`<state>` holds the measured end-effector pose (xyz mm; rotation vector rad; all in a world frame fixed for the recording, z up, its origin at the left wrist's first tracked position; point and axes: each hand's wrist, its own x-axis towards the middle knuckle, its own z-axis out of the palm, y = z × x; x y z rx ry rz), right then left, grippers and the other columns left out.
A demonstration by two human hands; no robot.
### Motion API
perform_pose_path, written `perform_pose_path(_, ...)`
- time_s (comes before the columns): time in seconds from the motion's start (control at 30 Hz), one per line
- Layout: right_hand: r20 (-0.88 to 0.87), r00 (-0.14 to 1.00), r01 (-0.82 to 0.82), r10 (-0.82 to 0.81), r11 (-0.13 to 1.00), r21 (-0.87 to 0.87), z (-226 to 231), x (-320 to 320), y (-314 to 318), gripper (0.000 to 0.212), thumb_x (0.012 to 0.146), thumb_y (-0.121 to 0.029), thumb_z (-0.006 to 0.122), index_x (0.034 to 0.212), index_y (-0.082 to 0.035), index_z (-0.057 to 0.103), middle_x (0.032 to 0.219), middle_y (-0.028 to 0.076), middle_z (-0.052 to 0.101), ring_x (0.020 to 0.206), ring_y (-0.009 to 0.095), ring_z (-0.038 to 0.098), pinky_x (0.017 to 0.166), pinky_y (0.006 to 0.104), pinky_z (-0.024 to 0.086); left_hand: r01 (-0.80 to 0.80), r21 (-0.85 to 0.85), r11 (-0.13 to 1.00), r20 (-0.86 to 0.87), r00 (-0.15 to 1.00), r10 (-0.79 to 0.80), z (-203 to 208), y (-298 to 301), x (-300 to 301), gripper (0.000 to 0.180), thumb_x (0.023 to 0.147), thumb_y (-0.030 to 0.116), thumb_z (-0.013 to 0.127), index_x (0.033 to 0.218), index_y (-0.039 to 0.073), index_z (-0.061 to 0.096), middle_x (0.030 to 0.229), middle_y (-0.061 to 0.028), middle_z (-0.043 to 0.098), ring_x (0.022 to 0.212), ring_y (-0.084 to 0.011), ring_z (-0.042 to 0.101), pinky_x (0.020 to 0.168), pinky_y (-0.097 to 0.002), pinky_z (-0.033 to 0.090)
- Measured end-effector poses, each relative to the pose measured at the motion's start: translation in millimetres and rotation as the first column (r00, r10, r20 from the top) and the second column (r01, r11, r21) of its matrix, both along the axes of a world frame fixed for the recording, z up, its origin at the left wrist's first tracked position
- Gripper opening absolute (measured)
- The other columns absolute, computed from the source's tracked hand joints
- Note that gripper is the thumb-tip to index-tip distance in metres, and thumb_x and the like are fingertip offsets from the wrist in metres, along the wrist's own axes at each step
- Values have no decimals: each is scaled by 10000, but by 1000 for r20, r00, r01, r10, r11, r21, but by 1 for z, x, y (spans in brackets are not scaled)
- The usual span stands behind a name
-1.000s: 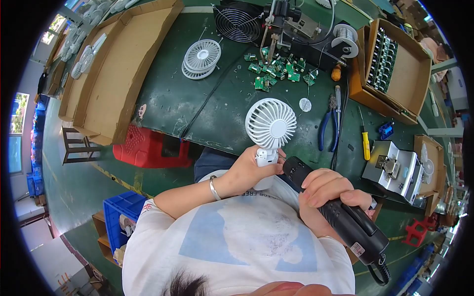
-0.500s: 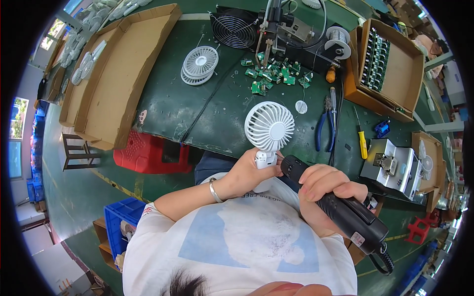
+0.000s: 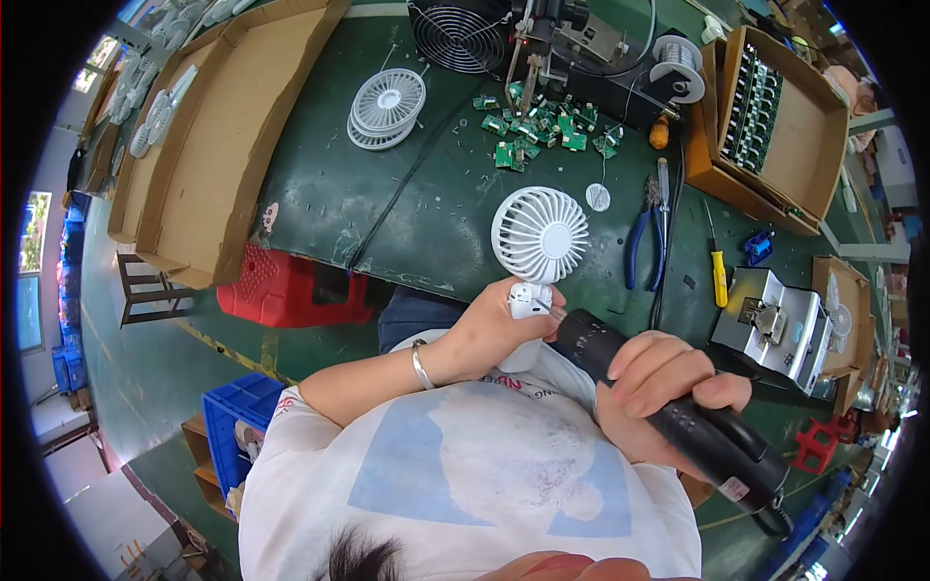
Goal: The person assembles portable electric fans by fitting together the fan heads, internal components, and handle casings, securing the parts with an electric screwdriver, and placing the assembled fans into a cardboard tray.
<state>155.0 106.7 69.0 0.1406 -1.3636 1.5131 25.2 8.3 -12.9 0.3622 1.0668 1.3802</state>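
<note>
My left hand (image 3: 499,321) is closed around the handle of a white handheld fan (image 3: 541,235), whose round slatted head points away from me over the table's near edge. In my right hand (image 3: 668,382) is a black electric screwdriver (image 3: 712,441) with a coiled cord, its bit end angled up and left. The bit reaches the fan's neck near my left fingers; whether it sits in a screw is too small to tell. Beyond the fan, several green circuit boards (image 3: 547,126) lie heaped beneath a bench machine (image 3: 581,44). Two white fan grilles (image 3: 387,105) are stacked to the left.
Blue-handled cutters (image 3: 639,242) and a yellow-handled screwdriver (image 3: 719,276) lie on the green table (image 3: 320,213) at right. A metal fixture (image 3: 770,324) stands beyond them. Cardboard trays (image 3: 213,145) flank the left; a box with boards (image 3: 804,136) stands back right. A red stool (image 3: 286,295) is below.
The electric screwdriver and my right hand have shifted slightly right and down. My left hand has tilted the fan slightly, and its head sits a little farther right. The view has shifted a bit.
</note>
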Motion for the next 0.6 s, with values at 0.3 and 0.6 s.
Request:
perform_pose_path(0.3, -1, 999, -32, 33, 992, 118, -14, -17, -5, 431, 917, -477, 518, 1017, -68, 427, 646, 124, 585, 500, 247, 570, 497, 387, 486, 57, 3, 998, -270, 961, -54, -11, 1, 3, 206, 833, 35, 670, 1031, 14, 616, 969, -44, 666, 900, -97, 619, 821, -251, 497)
perform_pose_path(0.6, -25, 990, -136, 142, 979, 152, -24, -16, 10, 368, 910, -405, 558, 965, -72, 411, 643, 126, 582, 507, 252, 568, 523, 404, 492, 60, -47, 997, -381, 922, -73, -3, 3, -1, 215, 842, 51, 655, 1053, 30, 621, 929, -25, 641, 859, -94, 597, 793, -258, 484)
